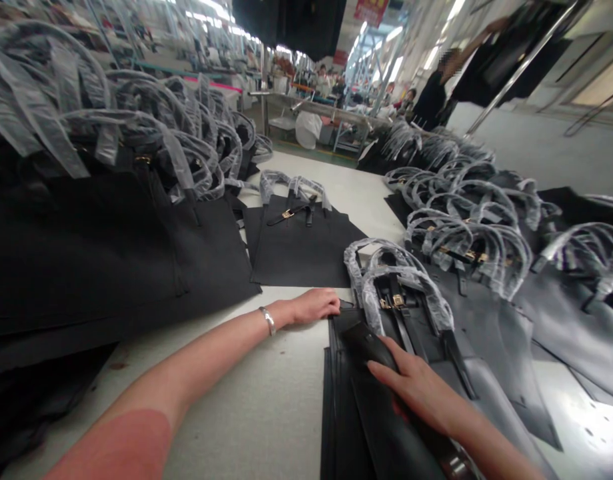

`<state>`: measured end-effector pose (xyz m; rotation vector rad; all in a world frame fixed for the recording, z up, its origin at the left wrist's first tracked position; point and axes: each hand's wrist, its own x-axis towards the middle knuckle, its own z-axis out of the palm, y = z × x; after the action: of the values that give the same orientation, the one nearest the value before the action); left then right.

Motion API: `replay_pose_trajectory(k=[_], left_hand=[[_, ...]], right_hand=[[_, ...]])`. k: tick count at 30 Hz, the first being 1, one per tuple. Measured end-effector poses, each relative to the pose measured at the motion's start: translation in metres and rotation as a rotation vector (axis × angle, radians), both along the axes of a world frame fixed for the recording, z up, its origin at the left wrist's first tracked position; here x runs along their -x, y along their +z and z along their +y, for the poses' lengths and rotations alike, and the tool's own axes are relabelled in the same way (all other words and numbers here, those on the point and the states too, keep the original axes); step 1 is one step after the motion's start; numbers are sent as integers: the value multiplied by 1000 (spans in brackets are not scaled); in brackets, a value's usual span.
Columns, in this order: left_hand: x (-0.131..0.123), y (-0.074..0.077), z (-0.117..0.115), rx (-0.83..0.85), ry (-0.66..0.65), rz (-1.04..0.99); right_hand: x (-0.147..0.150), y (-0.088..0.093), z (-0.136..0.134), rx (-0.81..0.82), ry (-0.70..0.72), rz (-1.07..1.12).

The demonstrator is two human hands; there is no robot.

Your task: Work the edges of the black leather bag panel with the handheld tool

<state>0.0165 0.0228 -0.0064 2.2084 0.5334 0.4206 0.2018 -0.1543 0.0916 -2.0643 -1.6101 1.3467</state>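
My left hand (314, 306), a silver bracelet on its wrist, rests at the upper left corner of a black leather bag (426, 333) lying flat on the table. Its fingers are curled at the bag's edge. My right hand (419, 387) lies flat, fingers stretched, pressing on a long dark strip (371, 347) laid across the bag's left side. The bag's handles (386, 267) are wrapped in clear plastic, with gold buckles (392, 301) below them.
Rows of black bags with plastic-wrapped handles stand stacked on the left (111, 220) and lie piled on the right (486, 233). One flat bag (301, 247) lies in the middle of the white table (266, 400). People work at stations far behind.
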Motion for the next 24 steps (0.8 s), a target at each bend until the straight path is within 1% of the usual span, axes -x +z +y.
replay_pose_trajectory(k=[1, 2, 3, 4, 6, 8, 9, 11, 13, 15, 18, 20, 22, 24], left_hand=[[1, -2, 1, 31, 57, -17], [2, -3, 1, 46, 88, -25], [4, -4, 1, 48, 83, -37], [5, -5, 1, 44, 49, -58], [7, -6, -2, 1, -75, -98], [9, -6, -5, -94, -176, -94], [9, -6, -6, -155, -189, -67], [8, -4, -8, -274, -161, 12], [6, -2, -8, -356, -145, 77], [3, 1, -7, -374, -173, 109], [-1, 2, -5, -328, -220, 121], [-2, 0, -2, -289, -176, 115], [-2, -3, 1, -226, -21, 69], [-1, -5, 3, -124, 154, -31]], right_hand=[[0, 0, -1, -8, -1, -1], [1, 1, -1, -14, -3, 3], [1, 1, -2, -19, -3, 7], [1, 1, -2, -22, -2, 10], [1, 1, -3, -25, 4, 10], [1, 1, -2, -26, 12, 7], [0, 1, -2, -28, 11, 1], [0, 1, -1, -23, 5, -1], [-1, 1, -1, -24, 1, -3], [-2, 1, -1, -20, 6, -5], [-2, -2, -2, -17, -4, -22], [-1, -3, -3, -21, -18, -33], [0, -3, -4, -24, -27, -35], [1, -2, -4, -24, -29, -22]])
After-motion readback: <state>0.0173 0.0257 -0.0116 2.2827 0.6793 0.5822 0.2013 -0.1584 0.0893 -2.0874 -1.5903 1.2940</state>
